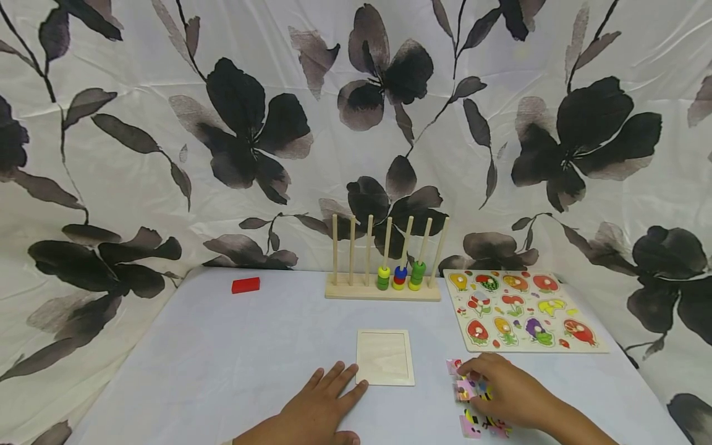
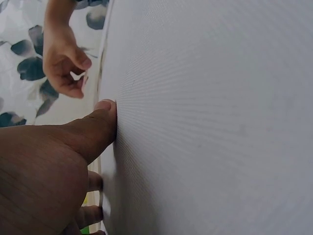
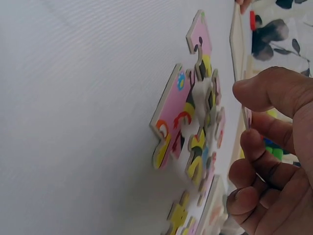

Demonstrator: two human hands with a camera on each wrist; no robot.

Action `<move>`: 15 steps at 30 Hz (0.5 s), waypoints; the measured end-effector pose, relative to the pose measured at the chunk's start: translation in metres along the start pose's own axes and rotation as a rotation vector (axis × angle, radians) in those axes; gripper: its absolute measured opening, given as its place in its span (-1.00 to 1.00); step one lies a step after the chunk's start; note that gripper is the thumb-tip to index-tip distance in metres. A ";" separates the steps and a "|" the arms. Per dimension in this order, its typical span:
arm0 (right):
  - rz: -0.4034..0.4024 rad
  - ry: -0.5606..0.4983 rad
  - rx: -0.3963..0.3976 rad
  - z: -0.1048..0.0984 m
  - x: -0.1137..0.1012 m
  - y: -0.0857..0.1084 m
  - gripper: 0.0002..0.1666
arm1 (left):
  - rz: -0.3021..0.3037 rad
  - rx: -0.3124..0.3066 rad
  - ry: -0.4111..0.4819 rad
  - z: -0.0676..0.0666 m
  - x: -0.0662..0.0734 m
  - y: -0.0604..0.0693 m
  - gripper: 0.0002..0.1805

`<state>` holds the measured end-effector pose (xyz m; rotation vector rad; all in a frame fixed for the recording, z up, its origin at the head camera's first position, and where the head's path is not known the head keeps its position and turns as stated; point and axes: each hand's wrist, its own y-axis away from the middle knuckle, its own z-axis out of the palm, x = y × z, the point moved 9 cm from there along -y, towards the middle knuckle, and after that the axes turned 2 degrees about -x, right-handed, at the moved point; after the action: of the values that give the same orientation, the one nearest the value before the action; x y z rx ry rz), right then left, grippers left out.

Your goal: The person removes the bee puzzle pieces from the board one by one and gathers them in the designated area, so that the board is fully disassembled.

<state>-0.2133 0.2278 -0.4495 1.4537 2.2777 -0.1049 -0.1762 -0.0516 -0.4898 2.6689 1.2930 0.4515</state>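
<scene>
My left hand (image 1: 322,405) lies palm down with fingers spread on the white table, its fingertips at the lower left edge of a square wooden puzzle tray (image 1: 385,358). The tray's recess is bare wood. To the right of it, my right hand (image 1: 512,390) is above a loose cluster of pink and yellow jigsaw pieces (image 3: 171,105). Between that hand's thumb and fingers a thin jigsaw piece (image 3: 246,117) is pinched, seen nearly edge-on in the right wrist view. In the head view the hand hides part of the cluster.
Behind the tray stands a wooden peg rack (image 1: 384,293) with coloured rings on three pegs. A fruit puzzle board (image 1: 525,312) lies at the back right, and a red block (image 1: 245,285) at the back left. A floral cloth (image 1: 389,142) hangs behind the table.
</scene>
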 end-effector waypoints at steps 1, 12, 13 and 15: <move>-0.006 0.004 0.001 0.000 0.001 0.001 -0.52 | -0.001 0.000 0.000 0.000 0.000 0.000 -0.06; 0.025 -0.031 -0.015 -0.001 0.018 0.013 -0.49 | -0.007 -0.004 -0.002 0.002 -0.001 -0.002 -0.07; 0.038 -0.031 -0.016 -0.001 0.020 0.014 -0.49 | -0.008 -0.005 -0.003 0.002 -0.001 -0.002 -0.07; 0.070 -0.029 -0.016 -0.001 0.024 0.016 -0.49 | -0.009 -0.008 -0.004 0.002 -0.001 -0.002 -0.07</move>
<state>-0.2080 0.2559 -0.4556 1.5125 2.1968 -0.0854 -0.1779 -0.0512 -0.4925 2.6554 1.2993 0.4493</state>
